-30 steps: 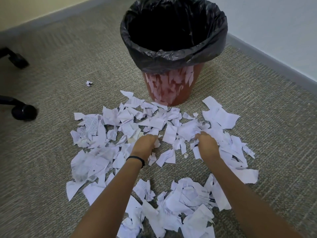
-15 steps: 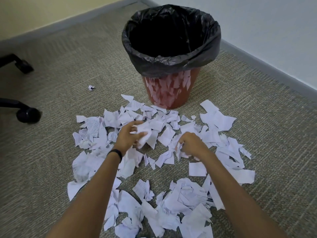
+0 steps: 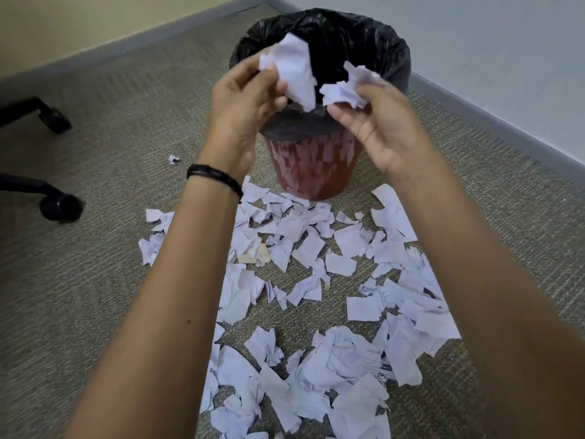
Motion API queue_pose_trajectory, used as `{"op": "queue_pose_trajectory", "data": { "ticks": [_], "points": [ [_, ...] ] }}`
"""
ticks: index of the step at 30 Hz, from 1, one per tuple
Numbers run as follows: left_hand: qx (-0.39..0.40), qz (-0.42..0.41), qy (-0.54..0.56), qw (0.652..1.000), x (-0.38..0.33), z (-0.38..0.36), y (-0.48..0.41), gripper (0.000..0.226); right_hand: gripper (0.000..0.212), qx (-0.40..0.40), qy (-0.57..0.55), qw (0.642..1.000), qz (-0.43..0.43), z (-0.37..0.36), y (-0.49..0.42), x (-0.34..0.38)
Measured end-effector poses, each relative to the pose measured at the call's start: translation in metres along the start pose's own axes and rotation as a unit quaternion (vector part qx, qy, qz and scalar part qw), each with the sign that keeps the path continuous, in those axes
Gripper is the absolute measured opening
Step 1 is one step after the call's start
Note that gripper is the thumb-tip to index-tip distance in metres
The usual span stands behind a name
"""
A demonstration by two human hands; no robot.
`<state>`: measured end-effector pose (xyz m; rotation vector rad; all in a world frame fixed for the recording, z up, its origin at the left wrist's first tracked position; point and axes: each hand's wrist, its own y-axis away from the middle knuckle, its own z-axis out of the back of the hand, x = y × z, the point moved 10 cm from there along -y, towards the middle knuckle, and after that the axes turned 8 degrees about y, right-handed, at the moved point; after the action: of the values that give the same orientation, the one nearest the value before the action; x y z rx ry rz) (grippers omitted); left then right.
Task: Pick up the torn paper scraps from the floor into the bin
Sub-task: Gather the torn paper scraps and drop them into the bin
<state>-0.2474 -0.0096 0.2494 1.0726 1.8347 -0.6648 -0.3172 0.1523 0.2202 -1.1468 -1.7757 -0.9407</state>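
A red-brown bin point(image 3: 316, 172) lined with a black bag point(image 3: 389, 49) stands on the carpet ahead of me. Both my hands are raised in front of its near rim. My left hand point(image 3: 243, 99) pinches a bunch of white paper scraps point(image 3: 294, 68) over the bin's mouth. My right hand point(image 3: 376, 122) grips a smaller crumpled wad of scraps point(image 3: 348, 90) at the near rim. Several torn white paper scraps point(image 3: 310, 280) lie spread on the carpet between me and the bin. One small scrap point(image 3: 173, 159) lies apart on the left.
Two black office-chair legs with casters point(image 3: 60, 207) point(image 3: 53, 120) reach in from the left edge. Grey skirting and walls point(image 3: 506, 128) run behind and to the right of the bin. The floor is grey-green carpet point(image 3: 95, 280).
Both hands closed on scraps on the floor, then lifted them up and forward to the bin's mouth. The pile where they grabbed is thinner.
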Motion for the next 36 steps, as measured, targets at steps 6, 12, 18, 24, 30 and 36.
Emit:
{"op": "queue_pose_trajectory", "data": {
  "ticks": [6,12,18,24,30,36],
  "points": [
    [0.039,0.027,0.005,0.999,0.019,-0.03,-0.001,0.057,0.074,0.044,0.08,0.996,0.004,-0.007,0.0,0.006],
    [0.109,-0.084,-0.237,0.962,0.027,-0.046,0.007,0.042,0.044,0.016,0.201,0.976,0.08,0.015,0.004,0.018],
    [0.134,-0.135,-0.466,0.864,0.074,-0.011,0.015,0.035,0.027,-0.063,0.294,0.953,0.015,0.106,0.028,-0.042],
    [0.309,0.037,-0.657,0.687,0.219,0.034,0.051,0.04,0.018,-0.089,0.484,0.864,-0.11,0.214,0.062,-0.15],
    [0.426,0.101,-0.69,0.577,0.302,0.041,0.089,0.063,0.05,0.047,0.686,0.717,-0.111,0.226,0.077,-0.188],
    [0.451,0.168,-0.696,0.533,0.327,0.039,0.109,0.086,0.09,0.151,0.688,0.672,-0.228,0.233,0.105,-0.226]
  ]
}}
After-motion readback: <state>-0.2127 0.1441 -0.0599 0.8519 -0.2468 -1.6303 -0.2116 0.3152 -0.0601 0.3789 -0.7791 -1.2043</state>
